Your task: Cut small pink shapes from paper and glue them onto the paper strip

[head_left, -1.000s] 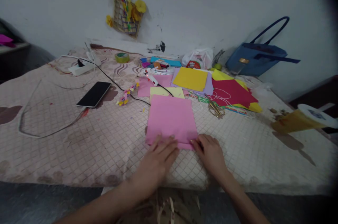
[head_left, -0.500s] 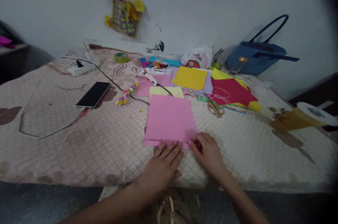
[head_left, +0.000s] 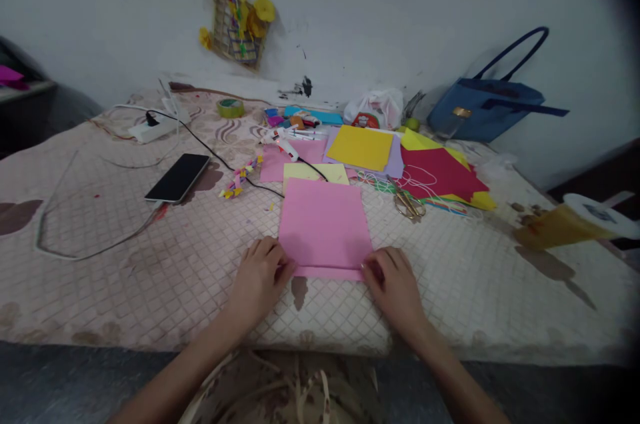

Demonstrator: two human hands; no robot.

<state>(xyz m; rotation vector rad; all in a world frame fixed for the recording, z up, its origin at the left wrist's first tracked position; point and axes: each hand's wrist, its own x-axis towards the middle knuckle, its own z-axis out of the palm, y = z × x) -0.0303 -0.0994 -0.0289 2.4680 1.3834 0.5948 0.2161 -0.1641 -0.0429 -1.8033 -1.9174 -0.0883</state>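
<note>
A pink sheet of paper lies flat before me, with a narrow folded strip along its near edge. My left hand pinches the near left corner of the sheet, fingers curled and thumb against the paper. At the near right corner, my right hand grips the paper in the same way, its fingertips at the end of the folded strip. The sheet's far edge overlaps a pale yellow sheet. Parts of both corners are covered by my fingers.
Beyond the paper lie a white glue gun, gold-handled scissors, white string and yellow sheets. A phone on a cable is at left. At right stand a cup and a blue bag.
My left hand has moved left from the middle of the near edge to the near left corner, going from flat fingers to a pinch. My right hand stays at its corner.
</note>
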